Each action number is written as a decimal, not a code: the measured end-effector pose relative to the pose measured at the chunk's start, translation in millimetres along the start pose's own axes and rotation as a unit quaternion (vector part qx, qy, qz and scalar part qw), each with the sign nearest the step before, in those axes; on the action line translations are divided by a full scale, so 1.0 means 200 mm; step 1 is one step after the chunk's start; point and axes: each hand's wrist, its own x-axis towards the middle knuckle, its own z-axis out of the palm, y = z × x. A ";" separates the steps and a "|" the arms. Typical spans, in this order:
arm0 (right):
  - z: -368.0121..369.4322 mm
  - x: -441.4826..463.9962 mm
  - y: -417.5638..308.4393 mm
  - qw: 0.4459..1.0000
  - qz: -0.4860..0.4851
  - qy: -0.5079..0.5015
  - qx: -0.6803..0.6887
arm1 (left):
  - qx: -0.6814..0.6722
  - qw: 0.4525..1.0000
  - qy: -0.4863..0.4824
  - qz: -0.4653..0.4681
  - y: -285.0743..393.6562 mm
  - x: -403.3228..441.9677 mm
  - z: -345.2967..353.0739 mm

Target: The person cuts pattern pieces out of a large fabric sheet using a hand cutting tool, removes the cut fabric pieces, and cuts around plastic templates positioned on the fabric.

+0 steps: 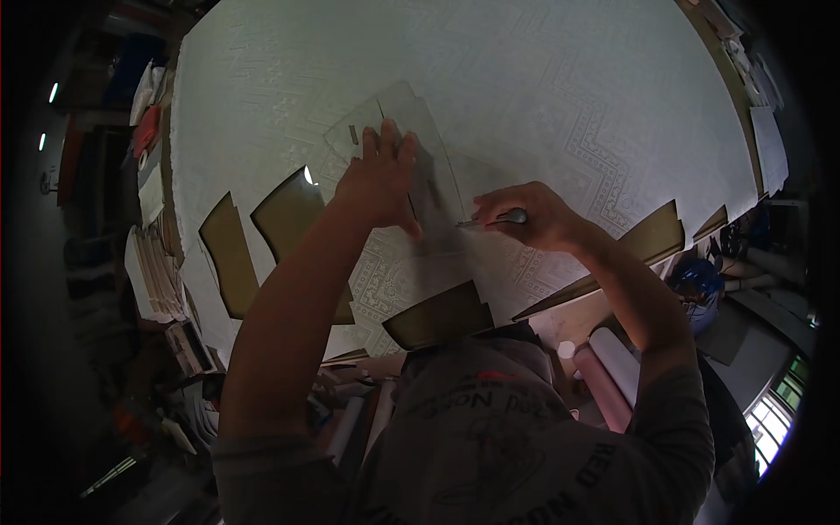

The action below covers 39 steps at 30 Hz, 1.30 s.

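A clear template (442, 162) lies on a pale sheet (525, 79) with an embossed zigzag pattern. My left hand (381, 184) rests flat on the template with its fingers spread, pressing on its left part. Just beyond the template's lower right edge, my right hand (534, 217) is closed around a small metal tool (512, 216) with a rounded end. The tool's thin tip points left toward the template's edge. Cut-out openings in the sheet show a dark brown surface (437, 317) below.
More openings lie at the left (229, 254) and right (661, 234). Stacked pieces (150, 273) stand off the left edge. Rolls of material (608, 376) are by the near right edge, and a blue object (697, 282) is further right.
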 end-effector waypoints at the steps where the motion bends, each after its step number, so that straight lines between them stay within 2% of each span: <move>1: 0.01 -0.01 0.00 1.000 0.001 0.004 0.001 | 0.002 1.000 0.001 0.002 0.01 0.00 0.00; 4: 0.02 -0.03 -0.05 1.000 0.006 0.028 -0.002 | 0.001 1.000 -0.011 -0.005 0.02 -0.01 -0.02; 7: 0.10 -0.08 -0.18 0.995 0.067 0.072 0.004 | -0.023 1.000 -0.017 -0.005 0.02 -0.02 -0.03; 9: 0.19 -0.12 -0.27 0.962 0.189 0.196 -0.013 | -0.026 0.999 -0.018 -0.005 0.01 -0.02 -0.03; 10: 0.25 -0.13 -0.27 0.961 0.193 0.197 -0.018 | -0.025 0.999 -0.020 -0.007 0.01 -0.02 -0.03; 12: 0.37 -0.13 -0.26 0.933 0.150 0.320 -0.063 | -0.026 0.999 -0.020 -0.005 0.01 -0.01 -0.03; 13: 0.40 -0.13 -0.28 0.932 0.152 0.322 -0.070 | -0.022 0.999 -0.022 -0.008 0.01 -0.01 -0.03; 15: 0.43 -0.10 -0.33 0.904 0.241 0.346 -0.067 | -0.026 1.000 -0.017 -0.001 0.00 -0.01 -0.03; 25: 0.50 0.04 -0.42 0.875 0.260 0.377 -0.158 | -0.009 1.000 0.002 0.005 -0.01 0.00 0.00; 27: 0.51 0.05 -0.44 0.857 0.308 0.376 -0.171 | -0.012 1.000 0.004 0.007 -0.02 0.00 0.01; 31: 0.62 0.02 -0.37 0.851 0.259 0.436 -0.140 | -0.012 1.000 -0.006 0.005 -0.01 0.00 0.00; 33: 0.64 0.05 -0.27 0.850 0.175 0.474 -0.151 | -0.010 1.000 -0.008 -0.001 -0.01 0.01 -0.01; 37: 0.44 0.30 -0.27 0.854 0.207 0.458 -0.133 | -0.020 0.999 -0.028 -0.005 0.01 0.00 -0.03; 39: 0.37 0.37 -0.31 0.859 0.264 0.411 -0.154 | -0.014 1.000 -0.020 0.003 0.01 0.01 -0.02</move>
